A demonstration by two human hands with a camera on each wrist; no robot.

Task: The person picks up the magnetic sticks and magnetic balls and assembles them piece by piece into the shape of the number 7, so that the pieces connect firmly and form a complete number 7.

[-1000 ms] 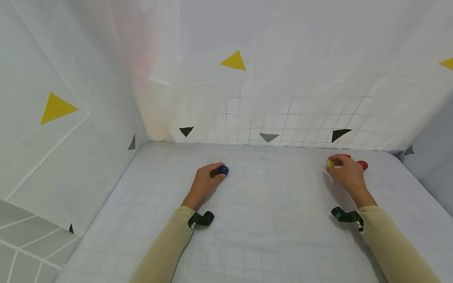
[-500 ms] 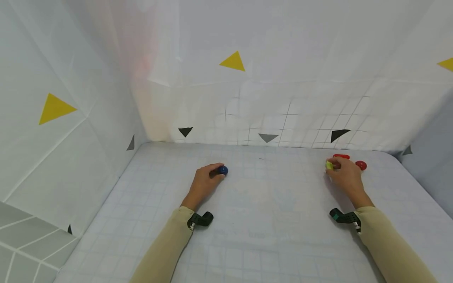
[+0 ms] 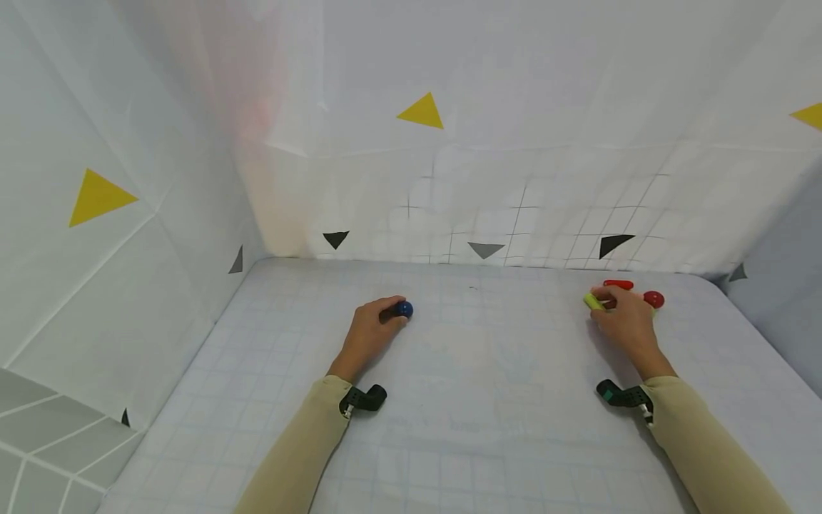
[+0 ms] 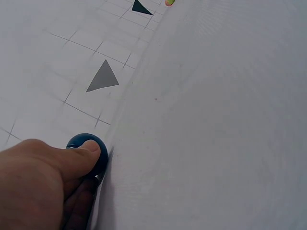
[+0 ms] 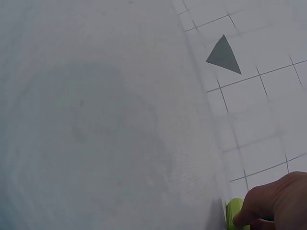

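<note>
My left hand [image 3: 369, 337] pinches a glossy dark blue ball [image 3: 404, 309] on the white table, left of the middle. In the left wrist view the thumb lies across this ball [image 4: 101, 162]. Farther right, my right hand [image 3: 629, 327] holds a small yellow-green cylinder-like piece [image 3: 592, 301] between thumb and fingers. Its ribbed-looking side [image 5: 233, 209] shows at the bottom of the right wrist view. A red elongated piece [image 3: 618, 284] lies just behind the right hand. Right of the knuckles sits a red ball [image 3: 653, 299], with a bit of yellow at its lower edge.
The white table [image 3: 475, 400] has a faint grid. A white sheet wall [image 3: 514, 164] with triangle marks rises along its back edge, and another sheet [image 3: 173, 235] stands at the left. Each wrist carries a dark camera mount, such as the left one [image 3: 366, 397].
The yellow-green piece has turned in my right hand, so more of its length shows. More of the red elongated piece is visible behind that hand. My left hand keeps its hold on the blue ball.
</note>
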